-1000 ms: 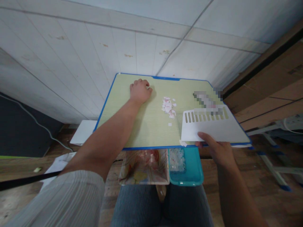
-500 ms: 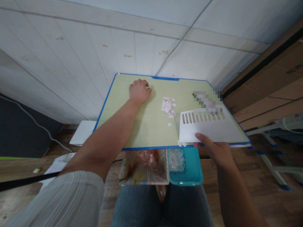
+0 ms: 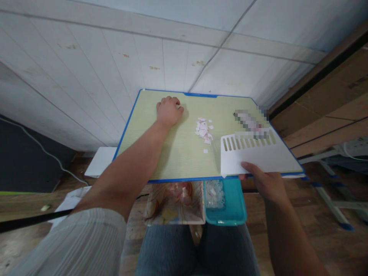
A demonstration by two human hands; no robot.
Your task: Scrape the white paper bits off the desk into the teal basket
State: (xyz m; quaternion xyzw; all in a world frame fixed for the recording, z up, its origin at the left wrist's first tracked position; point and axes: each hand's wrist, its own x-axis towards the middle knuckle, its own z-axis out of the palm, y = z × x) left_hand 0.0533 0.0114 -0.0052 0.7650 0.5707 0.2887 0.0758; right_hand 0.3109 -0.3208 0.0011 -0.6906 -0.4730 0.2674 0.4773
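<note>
My right hand (image 3: 266, 184) grips a white slotted card (image 3: 258, 159) at its near edge, thumb on top and the other fingers underneath, partly hidden. A row of cut-out slots runs along the card's far side. My left hand (image 3: 169, 111) rests on the pale green tabletop (image 3: 178, 157) at the far left. Its fingers are loosely bent, the thumb stands apart, and no object shows in it. Between the hands lies a small heap of pale pink and white paper scraps (image 3: 203, 129). One single scrap (image 3: 205, 151) sits apart, nearer to me.
Below the near edge are a patterned tray (image 3: 198, 219) with items in plastic and a teal box (image 3: 234, 209) holding a clear bag of white pieces. A blurred-out item (image 3: 249, 122) lies at right. Wall behind; cardboard boxes (image 3: 322, 107) stand right.
My right hand and the white slotted card have shifted slightly right. White bits at the card's near left corner have mostly gone from view. My left hand stays in place.
</note>
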